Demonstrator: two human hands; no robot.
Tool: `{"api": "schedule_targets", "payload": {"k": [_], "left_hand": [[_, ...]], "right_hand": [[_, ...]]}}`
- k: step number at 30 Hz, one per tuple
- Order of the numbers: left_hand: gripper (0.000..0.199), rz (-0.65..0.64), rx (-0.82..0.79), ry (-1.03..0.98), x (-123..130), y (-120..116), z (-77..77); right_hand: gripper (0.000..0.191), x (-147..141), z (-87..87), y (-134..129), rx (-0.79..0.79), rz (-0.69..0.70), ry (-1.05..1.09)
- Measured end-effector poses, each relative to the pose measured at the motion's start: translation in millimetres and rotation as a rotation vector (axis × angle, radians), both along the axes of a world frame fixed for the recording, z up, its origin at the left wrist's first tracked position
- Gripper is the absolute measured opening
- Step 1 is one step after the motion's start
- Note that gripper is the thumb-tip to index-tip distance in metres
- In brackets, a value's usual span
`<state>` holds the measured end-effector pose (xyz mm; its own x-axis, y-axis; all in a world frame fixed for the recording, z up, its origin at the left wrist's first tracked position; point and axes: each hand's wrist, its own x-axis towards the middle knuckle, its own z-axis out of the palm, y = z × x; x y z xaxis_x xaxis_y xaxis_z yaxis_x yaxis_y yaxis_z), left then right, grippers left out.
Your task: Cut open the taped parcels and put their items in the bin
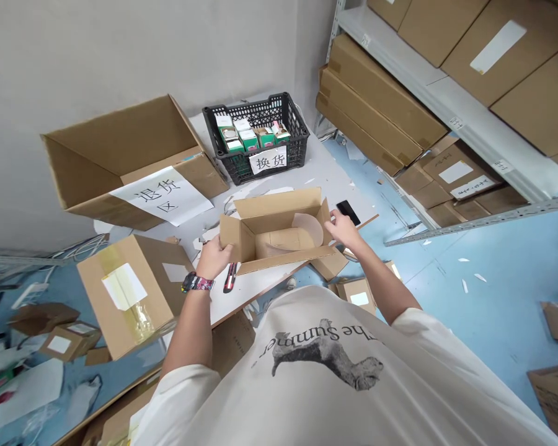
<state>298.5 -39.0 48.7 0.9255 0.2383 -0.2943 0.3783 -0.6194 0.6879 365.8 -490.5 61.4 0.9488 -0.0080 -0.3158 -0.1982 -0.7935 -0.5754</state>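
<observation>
An open cardboard box lies on the white table in front of me, its flaps spread. Inside it is a curved, translucent sheet, perhaps plastic; no other contents show. My left hand pinches the flap at the box's left end, thumb on top. At the opposite end, my right hand grips the right flap with fingers closed. A red and black box cutter rests on the table just right of my left wrist. Close beyond my right hand lies a black phone.
Behind stands a black plastic crate with several green-and-white small boxes. A large open carton with a paper sign is at left, above a taped carton. Metal shelving with cartons borders the right. Paper scraps litter the blue floor.
</observation>
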Motion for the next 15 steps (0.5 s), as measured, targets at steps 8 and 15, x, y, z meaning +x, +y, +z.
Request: {"api": "schedule_targets", "payload": {"k": [8,15], "left_hand": [[0.058,0.01,-0.373,0.028,48,-8,22.0],[0.058,-0.197,-0.516,0.026,121,-105,56.6]], "right_hand": [[0.015,16,30.3,-67,-0.039,-0.059,-0.174],[0.039,-60,71.5,-175,0.086,-0.38,-0.223]]}}
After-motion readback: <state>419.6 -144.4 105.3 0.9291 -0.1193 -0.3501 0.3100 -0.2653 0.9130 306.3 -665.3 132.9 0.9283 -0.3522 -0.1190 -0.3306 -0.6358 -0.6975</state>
